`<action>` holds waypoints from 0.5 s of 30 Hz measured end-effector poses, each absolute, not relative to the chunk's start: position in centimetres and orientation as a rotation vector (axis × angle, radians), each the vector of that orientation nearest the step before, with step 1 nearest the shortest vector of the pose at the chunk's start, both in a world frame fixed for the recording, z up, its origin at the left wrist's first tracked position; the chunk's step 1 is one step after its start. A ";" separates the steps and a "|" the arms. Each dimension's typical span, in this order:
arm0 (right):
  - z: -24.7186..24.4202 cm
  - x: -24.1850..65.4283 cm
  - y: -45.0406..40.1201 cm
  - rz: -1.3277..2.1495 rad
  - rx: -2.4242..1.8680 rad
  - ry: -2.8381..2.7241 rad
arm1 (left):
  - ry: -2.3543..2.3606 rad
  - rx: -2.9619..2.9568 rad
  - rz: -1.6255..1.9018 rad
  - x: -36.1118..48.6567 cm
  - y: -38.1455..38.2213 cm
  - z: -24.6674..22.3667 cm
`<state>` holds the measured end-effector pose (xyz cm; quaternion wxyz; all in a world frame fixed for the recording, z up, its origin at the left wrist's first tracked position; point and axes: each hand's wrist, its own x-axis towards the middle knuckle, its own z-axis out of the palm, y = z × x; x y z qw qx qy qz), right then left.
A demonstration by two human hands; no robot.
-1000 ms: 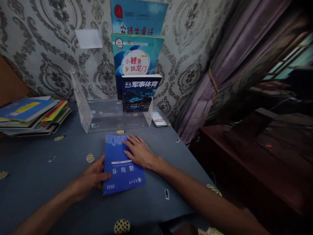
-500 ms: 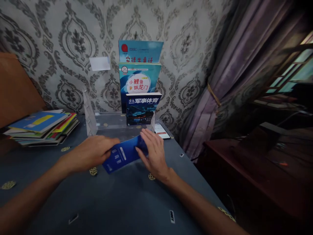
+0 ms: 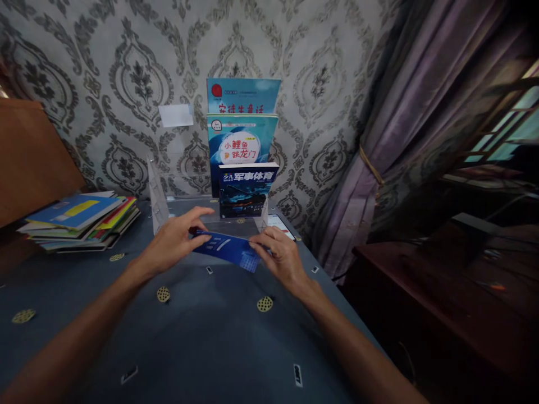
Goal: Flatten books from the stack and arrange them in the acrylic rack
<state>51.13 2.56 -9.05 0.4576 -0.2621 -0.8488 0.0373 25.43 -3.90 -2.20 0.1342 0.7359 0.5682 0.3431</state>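
A thin blue booklet with pale lettering is held up over the table, slightly tilted. My left hand pinches its left end, with the index finger stretched out above it. At its right end, the fingertips of my right hand grip the upper edge. Just behind the booklet stands a clear rack with transparent side panels. In its right part are a dark blue book, a light blue book behind it and a taller blue book at the back.
A pile of books lies at the left, near a brown board. A phone lies right of the rack. A white label shows before the wall. Beyond the patterned table stand a curtain and a dark red desk.
The booklet has turned and moved slightly towards the rack. My right hand has shifted from lying over it to pinching its edge, and my left index finger has lifted.
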 end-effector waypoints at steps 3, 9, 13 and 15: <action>-8.6 51.8 3.0 0.149 -0.673 -1.966 | 1.582 2.032 1.054 24.5 -3.0 -2.9; -8.7 52.3 3.7 0.387 -0.801 -1.639 | 1.348 1.668 1.244 24.1 -1.6 -5.2; -9.3 51.9 4.0 0.572 -0.847 -1.551 | 1.324 1.511 1.312 25.1 -1.2 -6.2; -9.6 51.7 4.1 0.633 -0.844 -1.543 | 1.334 1.513 1.326 25.6 -1.1 -6.4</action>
